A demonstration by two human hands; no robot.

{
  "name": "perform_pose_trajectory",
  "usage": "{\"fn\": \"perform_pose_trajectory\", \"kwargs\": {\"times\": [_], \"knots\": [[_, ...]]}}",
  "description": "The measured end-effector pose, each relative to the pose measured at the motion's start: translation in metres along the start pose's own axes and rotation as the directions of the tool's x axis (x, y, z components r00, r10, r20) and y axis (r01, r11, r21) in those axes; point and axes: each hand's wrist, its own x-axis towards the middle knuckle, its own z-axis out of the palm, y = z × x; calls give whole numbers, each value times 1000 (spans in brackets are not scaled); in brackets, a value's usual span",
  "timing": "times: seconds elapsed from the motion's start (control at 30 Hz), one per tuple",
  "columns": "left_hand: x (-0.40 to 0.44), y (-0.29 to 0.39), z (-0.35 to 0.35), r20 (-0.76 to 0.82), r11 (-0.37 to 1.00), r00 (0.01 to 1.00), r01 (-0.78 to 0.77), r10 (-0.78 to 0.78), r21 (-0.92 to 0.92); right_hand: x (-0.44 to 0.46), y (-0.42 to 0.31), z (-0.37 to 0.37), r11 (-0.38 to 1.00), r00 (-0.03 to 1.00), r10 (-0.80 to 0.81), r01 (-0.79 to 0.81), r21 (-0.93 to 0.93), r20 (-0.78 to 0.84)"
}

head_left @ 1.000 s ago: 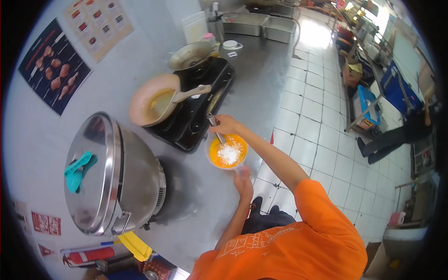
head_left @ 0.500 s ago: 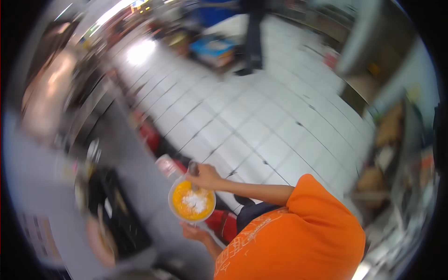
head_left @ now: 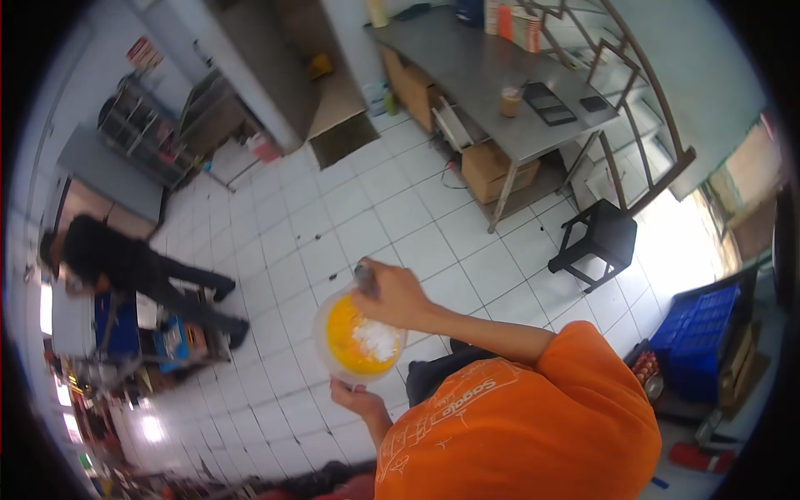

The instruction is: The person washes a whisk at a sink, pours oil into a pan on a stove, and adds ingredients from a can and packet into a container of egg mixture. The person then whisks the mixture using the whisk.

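A white bowl [head_left: 322,353] holds bright yellow-orange liquid, like beaten egg, with a heap of white powder [head_left: 377,340] on top. My left hand [head_left: 360,400] supports the bowl at its near lower edge, fingers partly hidden beneath it. Over the far side of the rim, my right hand [head_left: 396,296] is closed around the grey handle of a utensil [head_left: 364,279]. Its lower end is hidden by the hand and the bowl's contents, so its kind does not show.
White floor tiles [head_left: 400,204] spread ahead. A steel table [head_left: 467,75] stands at the back with a cup and dark trays on it. A black stool [head_left: 598,242] and blue crate [head_left: 696,333] are at right. Another person [head_left: 125,258] in dark clothes bends over at left.
The view has swung away from the grey counter toward the open floor and steel table. The bowl has come along in my hands, with the utensil still held at its rim.
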Motion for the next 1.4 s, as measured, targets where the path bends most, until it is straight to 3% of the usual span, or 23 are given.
{"fn": "perform_pose_trajectory", "kwargs": {"times": [0.1,0.17,0.27,0.33,0.4,0.43,0.47,0.5,0.57,0.6,0.67,0.73,0.8,0.83,0.9,0.97,1.03,1.13,1.2,1.23,1.3,1.33,1.4], "knots": [[-1,-9,91,194,993,975,97,-107,60,34,39,-70,994,984,80,-91,-64,-159],[4,-15,148,364,967,902,171,-231,190,59,65,-109,988,970,119,-137,-76,-212],[23,-35,235,462,966,858,138,-226,217,99,106,-146,979,923,169,-198,-50,-345],[36,-53,290,498,976,845,117,-195,183,130,132,-165,989,871,116,-148,-30,-478],[54,-67,344,583,977,786,130,-207,172,159,165,-193,985,884,165,-167,35,-437],[64,-72,370,601,977,772,130,-205,166,172,198,-203,933,888,240,-100,345,-392],[73,-75,397,626,985,764,69,-154,159,187,230,-215,783,898,296,-34,621,-325],[77,-77,421,646,988,755,14,-112,155,199,257,-227,789,890,305,-37,613,-339],[86,-66,477,683,985,718,13,-129,172,229,308,-266,787,617,549,-156,597,-563],[93,-63,503,707,982,695,-4,-133,189,243,327,-283,796,608,543,-153,585,-579],[107,-66,548,705,974,682,49,-195,222,272,366,-319,848,322,473,-418,325,-820],[114,-67,585,734,980,664,-12,-141,199,296,421,-347,868,295,393,-432,245,-871],[122,-75,621,749,979,650,-42,-124,198,318,455,-364,880,393,164,-472,-46,-905],[124,-81,639,745,981,656,-34,-123,192,326,470,-368,879,385,165,-476,-42,-908],[126,-92,672,748,981,653,-39,-118,189,338,496,-368,958,391,196,-272,91,-899],[124,-105,701,668,979,728,21,-154,202,344,486,-374,955,409,238,-265,135,-881],[125,-121,723,672,978,724,16,-157,210,341,458,-376,946,429,285,-271,178,-857],[112,-139,765,642,978,747,55,-174,201,347,397,-386,967,514,165,-253,35,-842],[103,-151,787,610,975,768,85,-195,205,352,335,-400,951,653,95,-283,-126,-751],[100,-157,797,624,975,755,89,-200,204,357,309,-407,950,648,101,-288,-120,-754],[98,-175,817,641,973,739,88,-207,214,367,261,-421,969,700,-73,-119,-217,-710],[100,-187,828,645,969,733,84,-218,232,373,234,-428,970,696,-63,-126,-209,-715],[101,-206,849,651,965,724,84,-229,247,386,188,-445,945,730,-223,-1,-328,-646]]}}
